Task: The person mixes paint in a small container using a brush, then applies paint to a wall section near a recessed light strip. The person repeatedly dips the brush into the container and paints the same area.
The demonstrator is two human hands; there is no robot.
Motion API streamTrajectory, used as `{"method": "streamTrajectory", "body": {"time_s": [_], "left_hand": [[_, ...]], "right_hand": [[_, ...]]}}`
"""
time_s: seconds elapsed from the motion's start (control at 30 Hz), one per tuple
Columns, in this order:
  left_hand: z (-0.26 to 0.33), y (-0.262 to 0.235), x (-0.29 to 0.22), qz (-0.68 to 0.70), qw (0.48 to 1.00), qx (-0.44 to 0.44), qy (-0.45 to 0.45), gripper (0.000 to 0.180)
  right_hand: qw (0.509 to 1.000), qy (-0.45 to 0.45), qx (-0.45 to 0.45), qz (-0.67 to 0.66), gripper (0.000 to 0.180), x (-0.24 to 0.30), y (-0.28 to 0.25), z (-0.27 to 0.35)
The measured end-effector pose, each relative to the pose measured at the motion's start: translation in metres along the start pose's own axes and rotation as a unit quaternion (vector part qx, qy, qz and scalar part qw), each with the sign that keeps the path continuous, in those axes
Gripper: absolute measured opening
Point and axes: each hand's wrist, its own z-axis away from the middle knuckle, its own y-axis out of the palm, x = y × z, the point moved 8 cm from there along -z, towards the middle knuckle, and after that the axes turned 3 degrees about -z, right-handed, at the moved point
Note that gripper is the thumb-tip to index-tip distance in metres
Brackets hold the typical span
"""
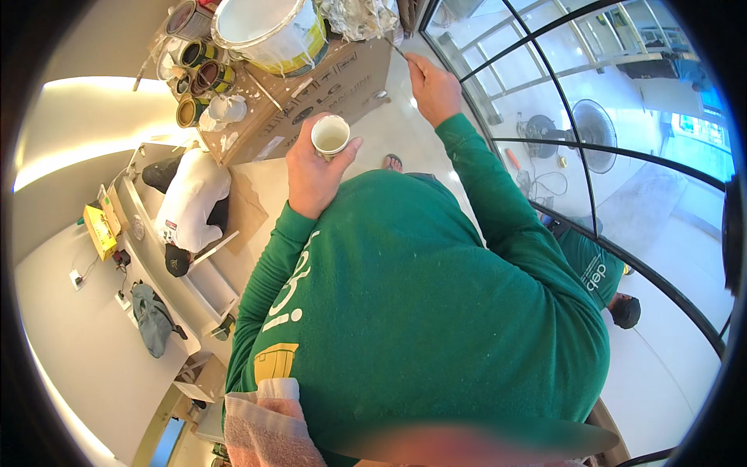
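Note:
My left hand (311, 171) is wrapped round a small white cup (331, 134), held upright in front of my chest. Its inside is pale, and whether it holds liquid I cannot make out. Farther forward and to the right, my right hand (434, 87) pinches a thin stick-like tool (398, 51), whose far end meets a crumpled, paint-smeared plastic wrapping (359, 17). Left of that wrapping, a large paint bucket (272, 54) with a white-smeared rim stands on a cardboard box (342, 86).
Several small paint cans (215, 75) crowd the box's left end. A person in a white shirt (191, 194) bends over at the left. Black-framed glass (580, 117) runs along my right; a ladder (537, 62), a fan (593, 132) and a person in green (595, 268) show in it.

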Motion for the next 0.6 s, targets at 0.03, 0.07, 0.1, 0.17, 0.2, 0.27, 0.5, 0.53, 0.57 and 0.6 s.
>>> {"method": "streamTrajectory", "body": {"time_s": [0.03,0.07,0.1,0.17,0.2,0.27,0.5,0.53,0.57,0.6], "left_hand": [[0.001,0.000,0.000,0.001,1.000,0.000,0.000,0.044],[0.001,0.003,0.000,0.010,1.000,0.008,-0.001,0.045],[0.001,0.006,0.000,0.021,1.000,0.014,0.001,0.045],[0.001,0.007,-0.004,0.023,0.999,0.020,0.014,0.045],[0.003,0.007,-0.006,0.015,0.999,0.020,0.024,0.045],[0.004,0.004,-0.006,0.020,1.000,0.007,0.022,0.044],[0.009,0.007,-0.001,0.029,0.999,0.023,-0.013,0.045],[0.008,0.008,-0.004,0.026,0.999,0.025,0.001,0.045],[0.007,0.009,-0.007,0.026,0.999,0.027,0.017,0.045],[0.006,0.007,-0.007,0.024,0.999,0.022,0.016,0.045]], "right_hand": [[0.998,-0.051,-0.039,-0.027,0.024,0.010,-0.003,-0.002],[1.000,-0.014,-0.008,0.019,0.024,0.006,0.007,-0.007],[0.998,-0.010,0.009,0.056,0.024,0.006,0.016,-0.012],[0.995,-0.006,0.036,0.088,0.024,0.005,0.026,-0.008],[0.995,-0.007,0.045,0.084,0.024,0.004,0.025,-0.003],[0.998,-0.014,0.038,0.046,0.024,0.004,0.021,0.004],[0.998,0.000,0.029,0.051,0.025,0.002,0.023,-0.006],[0.995,0.008,0.059,0.083,0.025,-0.001,0.029,-0.005],[0.995,0.014,0.067,0.079,0.026,-0.004,0.030,-0.001],[0.994,0.016,0.078,0.075,0.026,-0.007,0.029,0.005]]}}
